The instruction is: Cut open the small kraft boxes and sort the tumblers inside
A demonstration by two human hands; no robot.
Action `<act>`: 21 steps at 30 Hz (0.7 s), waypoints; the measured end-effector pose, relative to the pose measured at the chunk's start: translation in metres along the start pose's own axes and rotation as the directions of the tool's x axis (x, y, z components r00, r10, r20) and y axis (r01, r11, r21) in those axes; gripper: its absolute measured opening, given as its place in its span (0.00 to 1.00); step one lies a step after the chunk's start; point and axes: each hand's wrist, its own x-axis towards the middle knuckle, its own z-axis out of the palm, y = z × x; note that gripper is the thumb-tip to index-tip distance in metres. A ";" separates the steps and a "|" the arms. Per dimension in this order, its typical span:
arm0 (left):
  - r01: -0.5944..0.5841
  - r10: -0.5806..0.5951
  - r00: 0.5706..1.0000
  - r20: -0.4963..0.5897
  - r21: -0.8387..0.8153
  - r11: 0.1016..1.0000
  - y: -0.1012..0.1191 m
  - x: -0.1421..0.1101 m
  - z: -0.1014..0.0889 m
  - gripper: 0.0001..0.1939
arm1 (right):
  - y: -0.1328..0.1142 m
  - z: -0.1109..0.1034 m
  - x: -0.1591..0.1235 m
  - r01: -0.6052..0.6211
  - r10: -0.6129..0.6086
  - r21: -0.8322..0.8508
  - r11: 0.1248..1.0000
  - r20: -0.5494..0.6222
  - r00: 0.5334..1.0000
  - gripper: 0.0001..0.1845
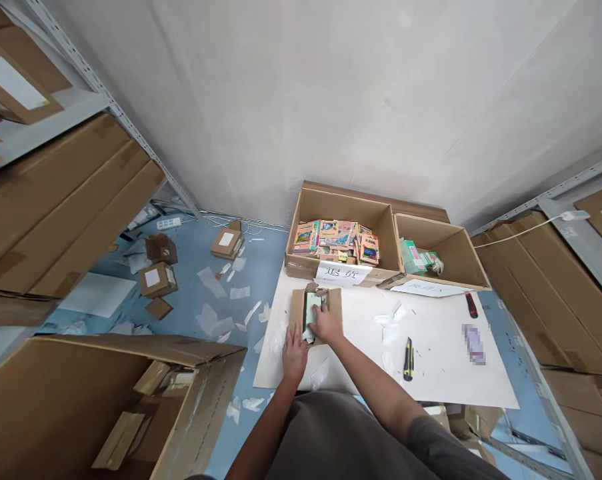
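A small opened cardboard box lies on the white tabletop in front of me, its flaps folded outward. Inside it is a pale green flat item, whose exact kind I cannot make out. My left hand grips the box's near left side, fingers over the flap. My right hand reaches in from the right, thumb and fingers on the pale green item; the fingertips are partly hidden. To the right lie a yellow-and-black utility knife and torn white scraps.
Behind stand a carton of colourful small packs and another carton with green-and-pink packages. A red-and-black cutter lies at right. A large open carton stands at lower left. Small boxes and scraps litter the blue floor; shelves flank both sides.
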 end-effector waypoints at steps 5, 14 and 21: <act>-0.044 0.044 0.999 0.021 -0.010 0.999 -0.006 -0.003 0.002 0.08 | -0.020 0.024 0.033 -0.243 0.236 0.025 0.970 0.172 0.956 0.68; -0.145 0.155 0.986 -0.063 0.139 0.980 -0.024 -0.002 -0.001 0.07 | -0.038 0.038 0.042 -0.339 0.341 -0.045 0.940 0.074 0.937 0.65; -0.078 0.083 0.994 -0.064 0.086 0.993 -0.027 0.003 0.005 0.13 | -0.055 -0.007 0.001 -0.275 0.274 -0.024 0.961 -0.044 0.961 0.65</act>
